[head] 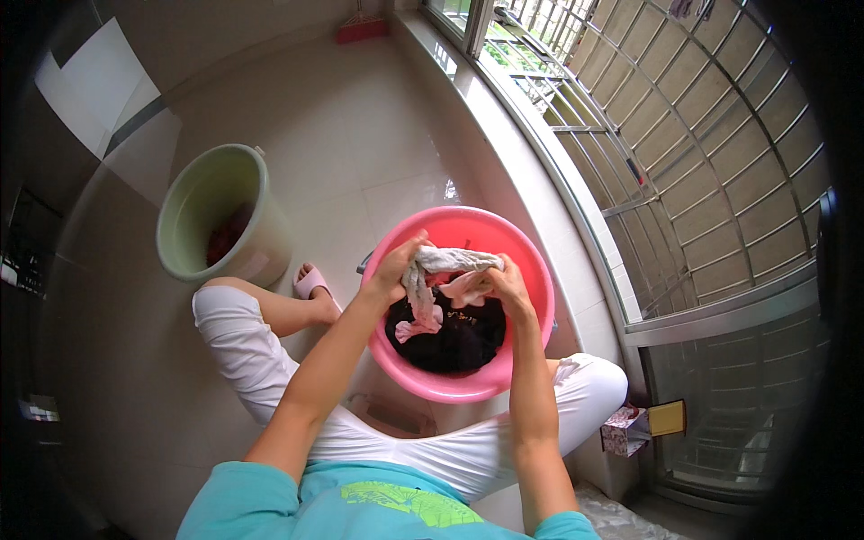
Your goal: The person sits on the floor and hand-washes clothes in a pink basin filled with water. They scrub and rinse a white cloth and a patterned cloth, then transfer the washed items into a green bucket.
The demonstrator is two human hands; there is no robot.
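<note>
A round pink plastic basin (533, 270) stands on the floor between my knees. Over it my left hand (397, 268) and my right hand (507, 283) grip a wet white-and-pink cloth garment (455, 259), stretched between them. One pink end of the garment hangs down beside my left hand, and another part droops below my right hand. Under it, dark clothing (449, 344) with small gold-coloured marks lies in the basin, with some reddish fabric partly hidden behind the held garment.
A pale green bucket (273, 223) holding dark red fabric stands beyond my left knee. A tiled ledge (533, 179) and barred window run along the right. A small patterned box (624, 432) sits near my right knee. A red broom (362, 30) is at the far wall.
</note>
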